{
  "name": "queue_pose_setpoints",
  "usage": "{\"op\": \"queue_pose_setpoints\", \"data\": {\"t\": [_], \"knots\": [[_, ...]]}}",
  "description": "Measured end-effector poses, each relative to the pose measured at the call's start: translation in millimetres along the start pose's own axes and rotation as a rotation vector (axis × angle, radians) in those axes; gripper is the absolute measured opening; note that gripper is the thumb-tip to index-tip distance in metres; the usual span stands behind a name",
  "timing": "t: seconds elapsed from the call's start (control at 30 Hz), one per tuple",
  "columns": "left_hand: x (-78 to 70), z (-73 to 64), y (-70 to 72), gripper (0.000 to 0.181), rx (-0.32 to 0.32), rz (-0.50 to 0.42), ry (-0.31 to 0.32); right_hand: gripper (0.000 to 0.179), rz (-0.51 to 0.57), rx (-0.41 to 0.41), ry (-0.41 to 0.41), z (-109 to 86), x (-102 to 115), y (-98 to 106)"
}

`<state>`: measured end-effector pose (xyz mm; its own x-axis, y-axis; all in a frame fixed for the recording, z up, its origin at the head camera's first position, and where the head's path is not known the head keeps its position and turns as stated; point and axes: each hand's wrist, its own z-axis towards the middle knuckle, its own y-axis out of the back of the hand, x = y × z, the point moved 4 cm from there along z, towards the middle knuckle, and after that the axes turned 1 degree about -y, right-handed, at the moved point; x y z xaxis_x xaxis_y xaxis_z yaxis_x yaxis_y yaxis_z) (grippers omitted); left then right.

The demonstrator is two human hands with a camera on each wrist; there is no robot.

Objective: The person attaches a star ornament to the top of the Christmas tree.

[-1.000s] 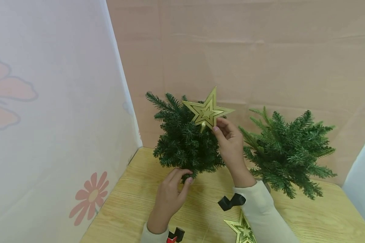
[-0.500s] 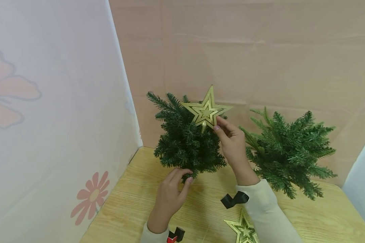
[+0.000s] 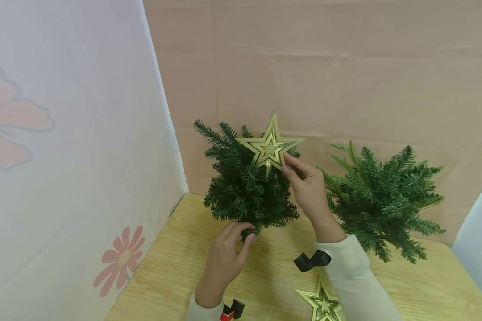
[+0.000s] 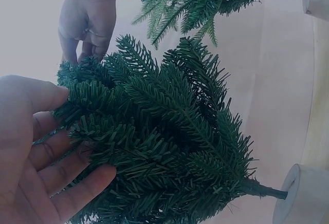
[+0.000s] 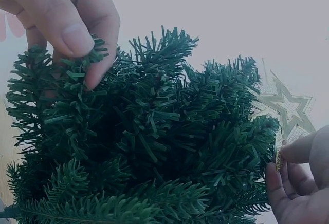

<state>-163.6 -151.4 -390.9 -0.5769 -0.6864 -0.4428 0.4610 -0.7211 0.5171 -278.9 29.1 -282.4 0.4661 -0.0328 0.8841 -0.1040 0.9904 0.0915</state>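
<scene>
A gold star tree topper [image 3: 270, 149] with nested star outlines and a short socket below stands in front of a small artificial Christmas tree [image 3: 241, 191]. My right hand [image 3: 307, 187] pinches the star's lower right point between thumb and fingers. Low at the tree's near side, my left hand [image 3: 226, 254] holds a branch tip between thumb and fingers; the right wrist view shows the thumb [image 5: 77, 39] on the needles. In the left wrist view the tree's bare stem enters a pale round base [image 4: 303, 196]. The needles hide part of the left fingers.
Another gold star [image 3: 323, 303] lies on the wooden table [image 3: 168, 267] near the front, partly covered by the right sleeve. A second small tree [image 3: 385, 200] stands at the right. A beige cloth [image 3: 297, 67] hangs behind, and a flower-printed white cloth [image 3: 76, 133] at the left.
The star has shifted slightly left and turned more upright over the tree. My right hand and forearm have moved a little with it. The left hand stays on the branch.
</scene>
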Motion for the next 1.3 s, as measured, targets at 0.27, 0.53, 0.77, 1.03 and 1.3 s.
{"op": "queue_pose_setpoints", "data": {"t": [0.27,0.53,0.77,1.03,1.3], "knots": [[-1.4,0.0,1.0,0.018,0.002,0.005,-0.002,0.037,-0.015,-0.025,-0.006,-1.6,-3.3,-0.3],[-1.5,0.3,0.4,0.019,-0.003,-0.003,-0.017,0.038,-0.034,-0.047,0.021,-3.2,-4.2,0.5],[-0.7,1.0,-0.5,0.018,-0.026,-0.009,-0.053,0.04,-0.027,-0.053,0.055,-4.3,-3.8,0.7],[-1.6,1.2,0.8,0.018,-0.003,0.004,-0.017,0.034,0.082,-0.067,0.149,-5.2,-2.8,-1.7],[-0.5,0.8,-0.2,0.018,-0.01,0.008,-0.029,0.028,0.053,-0.098,0.231,-5.3,-3.2,-3.6]]}}
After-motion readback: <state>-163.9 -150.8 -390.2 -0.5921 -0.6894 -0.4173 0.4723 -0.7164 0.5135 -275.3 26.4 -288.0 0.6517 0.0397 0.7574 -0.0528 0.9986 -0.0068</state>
